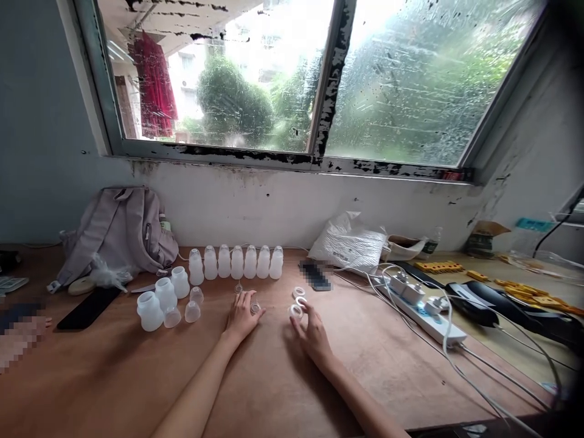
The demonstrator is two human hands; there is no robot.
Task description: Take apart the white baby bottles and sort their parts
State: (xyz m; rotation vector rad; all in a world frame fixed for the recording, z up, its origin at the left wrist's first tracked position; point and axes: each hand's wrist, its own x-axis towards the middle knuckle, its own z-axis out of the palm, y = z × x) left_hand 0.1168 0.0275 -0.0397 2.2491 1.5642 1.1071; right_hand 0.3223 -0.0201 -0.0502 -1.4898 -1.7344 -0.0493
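Observation:
My left hand (pixel 241 317) lies on the wooden table with its fingers spread. Close to its fingertips are two small clear pieces, perhaps bottle teats: one piece (pixel 238 287) just beyond the fingers, another (pixel 255 308) beside the thumb. My right hand (pixel 314 336) pinches a white ring (pixel 295 311) between thumb and fingers. Just beyond it lie a second ring (pixel 301 301) and a third ring (pixel 298 292). Several capped, frosted baby bottles (pixel 237 264) stand in a row behind my left hand. To the left, three uncapped bottles (pixel 150 311) stand beside clear dome caps (pixel 192 311).
A backpack (pixel 132 228) leans on the wall at the left, near a dark phone-like slab (pixel 90 308). A phone (pixel 316 275) lies before a silver bag (pixel 349 243). A power strip (pixel 429 319) with white cables crosses the right side. Another person's pixelated hand (pixel 22 340) shows at far left.

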